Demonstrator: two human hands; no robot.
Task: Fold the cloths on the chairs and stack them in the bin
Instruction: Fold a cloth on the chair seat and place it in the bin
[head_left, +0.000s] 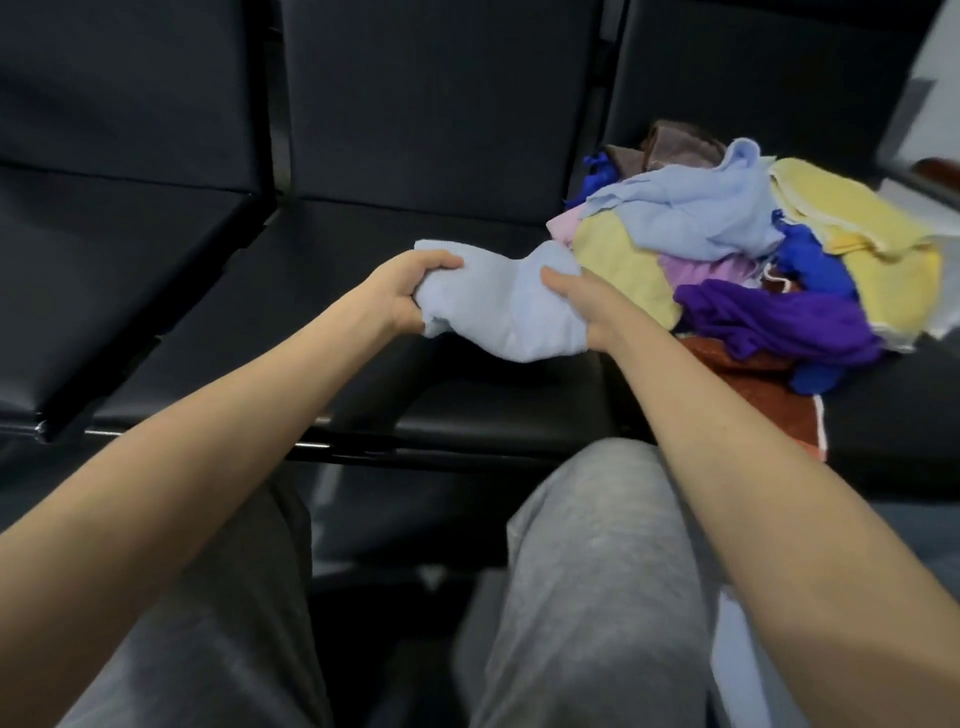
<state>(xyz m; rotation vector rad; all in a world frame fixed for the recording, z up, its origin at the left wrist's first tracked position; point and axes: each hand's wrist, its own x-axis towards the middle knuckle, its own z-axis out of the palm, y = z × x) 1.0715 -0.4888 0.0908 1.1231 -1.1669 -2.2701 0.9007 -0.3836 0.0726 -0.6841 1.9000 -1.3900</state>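
Light blue cloth (498, 312) is held bunched at the centre of the frame, above the middle seat (322, 343) of a row of black chairs. Its long axis runs left to right and sags toward the lower right. Its left end is clenched in the left grip (410, 291), with fingers curled over the top. Its right part is grasped by the right grip (582, 306), with the thumb on top. The cloth's upper right lies just beside the pile of cloths (727, 244) heaped on the right seat (904, 400); whether they touch cannot be told. The pile spreads to that seat's front edge, where a rust-red cloth (753, 384) hangs over. Dark seat surface is seen left of and below the held cloth, down to the middle seat's front edge and the rail beneath it. The left seat (104, 270) fills the left of the frame. Knees in grey trousers (597, 545) are seen at the bottom, the right one near the middle seat's front edge.
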